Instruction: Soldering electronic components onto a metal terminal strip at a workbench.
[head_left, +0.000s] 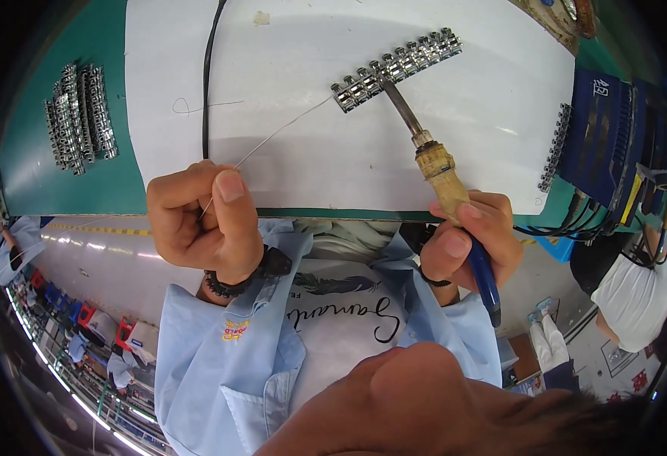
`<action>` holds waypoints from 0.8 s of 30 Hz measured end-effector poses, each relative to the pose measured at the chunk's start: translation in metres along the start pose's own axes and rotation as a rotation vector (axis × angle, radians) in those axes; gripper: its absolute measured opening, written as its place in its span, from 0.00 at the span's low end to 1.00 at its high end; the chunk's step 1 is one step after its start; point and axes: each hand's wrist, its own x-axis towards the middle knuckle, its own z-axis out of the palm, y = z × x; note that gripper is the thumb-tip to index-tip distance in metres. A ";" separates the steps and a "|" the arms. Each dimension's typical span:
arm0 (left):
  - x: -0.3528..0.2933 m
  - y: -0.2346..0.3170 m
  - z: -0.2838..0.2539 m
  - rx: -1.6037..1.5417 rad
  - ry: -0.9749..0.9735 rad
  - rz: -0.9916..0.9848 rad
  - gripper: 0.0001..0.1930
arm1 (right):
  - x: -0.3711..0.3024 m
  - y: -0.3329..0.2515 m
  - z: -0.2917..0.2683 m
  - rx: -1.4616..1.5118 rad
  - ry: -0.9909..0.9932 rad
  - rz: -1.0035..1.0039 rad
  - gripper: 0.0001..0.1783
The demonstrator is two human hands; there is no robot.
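Pinching thin wire (269,139) in left hand (208,222), 9 o'clock; could buckle if pushed askew. See metal strip (415,61) at 1 o'clock: looks unclamped, might skid if shoved, or overheat under lingering soldering iron (444,181). Wrapping right hand (498,237) around it, 3 o'clock; could get burned if slid forward.

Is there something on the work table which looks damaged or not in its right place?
Two small oddities on the white sheet: a brownish patch near its far edge, like a stain or worn spot, and a thin curl, perhaps stray wire, crossing the line of the black cable.
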 end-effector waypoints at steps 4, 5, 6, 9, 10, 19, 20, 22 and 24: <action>0.000 0.001 0.000 0.025 -0.015 -0.004 0.09 | -0.001 0.001 -0.001 0.007 -0.013 -0.006 0.16; 0.001 0.003 0.002 0.036 -0.016 -0.018 0.09 | 0.000 0.001 -0.001 0.003 -0.025 -0.008 0.16; 0.001 0.003 0.002 0.046 -0.016 -0.031 0.09 | 0.001 0.001 -0.001 -0.002 -0.036 -0.010 0.16; 0.001 0.004 0.002 0.060 -0.027 -0.036 0.08 | 0.003 0.000 -0.001 -0.008 -0.058 -0.013 0.16; 0.001 0.005 0.002 0.067 -0.033 -0.039 0.08 | 0.004 -0.001 -0.002 -0.010 -0.068 -0.012 0.16; 0.001 0.005 -0.005 0.081 -0.010 -0.052 0.08 | 0.001 -0.003 0.003 -0.014 -0.054 -0.051 0.17; 0.001 0.003 -0.005 0.062 0.011 -0.033 0.08 | 0.000 -0.001 0.003 -0.014 -0.054 -0.052 0.17; 0.002 0.001 -0.006 0.023 0.053 0.003 0.08 | -0.004 0.004 0.002 0.027 0.009 -0.168 0.18; 0.001 0.001 -0.010 0.007 0.033 -0.002 0.08 | -0.006 0.005 0.002 0.051 0.039 -0.226 0.18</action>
